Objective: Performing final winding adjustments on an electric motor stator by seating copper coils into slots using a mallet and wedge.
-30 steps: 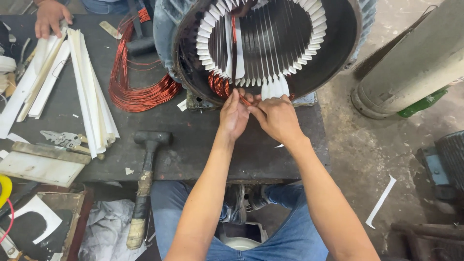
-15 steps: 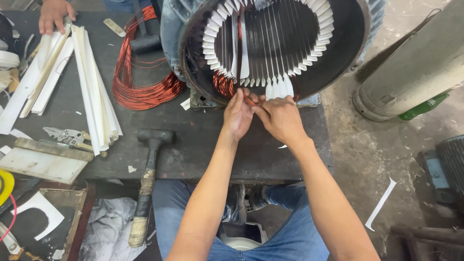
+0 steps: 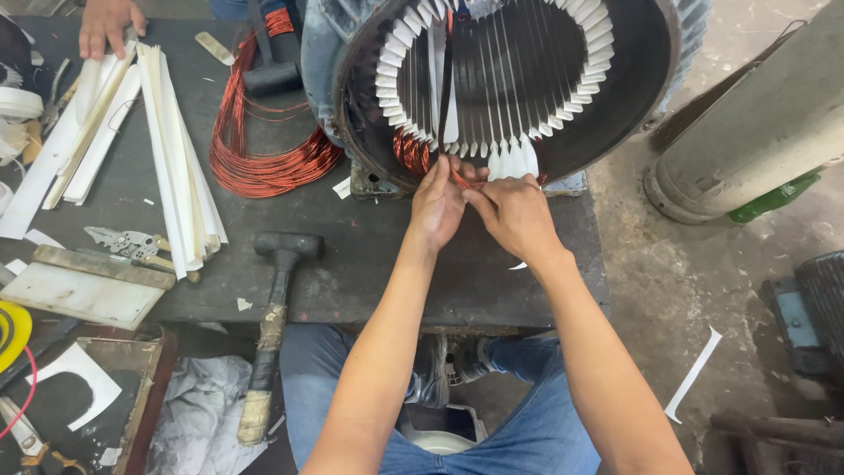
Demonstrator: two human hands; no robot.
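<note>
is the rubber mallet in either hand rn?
No. The rubber mallet lies on the bench; both the left hand and right hand pinch copper wire.

**Hands inch up to the stator's rim**

Both hands sit slightly higher against the stator [image 3: 510,84] than a second ago. The left hand [image 3: 437,204] now has fingertips at the copper winding [image 3: 413,151], the right hand [image 3: 514,215] pressing closer beside it. The view itself drifts slightly right, so the bench things sit a little further left.

Both bare forearms reach forward and converge. The left hand [image 3: 437,204] and right hand [image 3: 514,215] meet, touching, fingers [image 3: 475,195] curled and pinched together at the tips (knuckles facing up).
</note>
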